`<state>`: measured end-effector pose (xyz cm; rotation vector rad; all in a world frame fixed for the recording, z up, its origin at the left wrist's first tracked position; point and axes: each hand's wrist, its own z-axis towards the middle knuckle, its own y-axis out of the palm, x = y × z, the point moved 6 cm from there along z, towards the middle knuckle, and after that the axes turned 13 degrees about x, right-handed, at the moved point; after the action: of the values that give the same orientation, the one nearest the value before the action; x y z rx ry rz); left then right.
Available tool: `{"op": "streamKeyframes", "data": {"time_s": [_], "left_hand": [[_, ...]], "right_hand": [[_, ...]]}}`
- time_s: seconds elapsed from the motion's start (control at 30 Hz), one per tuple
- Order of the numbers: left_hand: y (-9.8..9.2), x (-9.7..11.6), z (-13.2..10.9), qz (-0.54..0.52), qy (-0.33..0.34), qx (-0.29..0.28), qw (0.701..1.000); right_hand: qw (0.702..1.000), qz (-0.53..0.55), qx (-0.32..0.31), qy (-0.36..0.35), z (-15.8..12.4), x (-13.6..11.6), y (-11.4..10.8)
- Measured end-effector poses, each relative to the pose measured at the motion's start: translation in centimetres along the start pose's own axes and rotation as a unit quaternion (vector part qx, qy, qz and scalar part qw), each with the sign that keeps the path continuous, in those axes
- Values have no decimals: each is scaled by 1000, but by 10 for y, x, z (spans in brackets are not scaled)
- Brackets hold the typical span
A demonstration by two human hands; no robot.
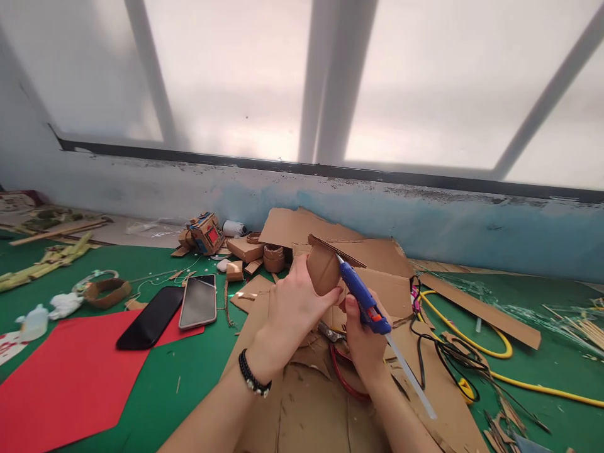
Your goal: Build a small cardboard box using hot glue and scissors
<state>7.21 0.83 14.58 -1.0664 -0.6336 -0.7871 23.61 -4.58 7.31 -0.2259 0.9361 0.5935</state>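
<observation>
the left hand (297, 289) has a narrow grip, thumb and fingers holding a small bent piece of brown cardboard (323, 267). the piece is raised above a large flat sheet of brown cardboard (316, 409), roughly centred in front of the person. the right hand (365, 333) has its grip wrapped around a blue plastic glue gun (361, 292), nozzle pointing up and to the left. the nozzle tip lies at the right-hand edge of the held piece; whether it touches cannot be determined. a long translucent glue stick (410, 377) protrudes from the rear of the gun, sloping down to the right.

beneath the hands, partly covered, scissors with red handles (346, 377) lie on the large sheet. a black beaded bracelet (253, 376) is worn on the left wrist.

the table (189, 390) has a green surface. at left, a black smartphone (151, 318) and a smartphone with a pale rim (199, 302) lie side by side, both partly over a bright red sheet of paper (70, 377). behind them stands a small cardboard box model with red and blue patches (207, 233). at right, a thin black cord (443, 346) lies tangled near a thick yellow cable (542, 388); a long flat cardboard strip (486, 311) crosses over the cable.
</observation>
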Motion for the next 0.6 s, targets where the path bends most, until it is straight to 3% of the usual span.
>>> {"op": "streamKeyframes", "data": {"time_s": [0.37,0.6], "left_hand": [[-1,-6,5,-1,8,12,1000],[0,-5,6,75,21,2,997]], "right_hand": [[997,-21,23,67,0,15,-5],[998,-5,-1,56,-2,14,-2]]}}
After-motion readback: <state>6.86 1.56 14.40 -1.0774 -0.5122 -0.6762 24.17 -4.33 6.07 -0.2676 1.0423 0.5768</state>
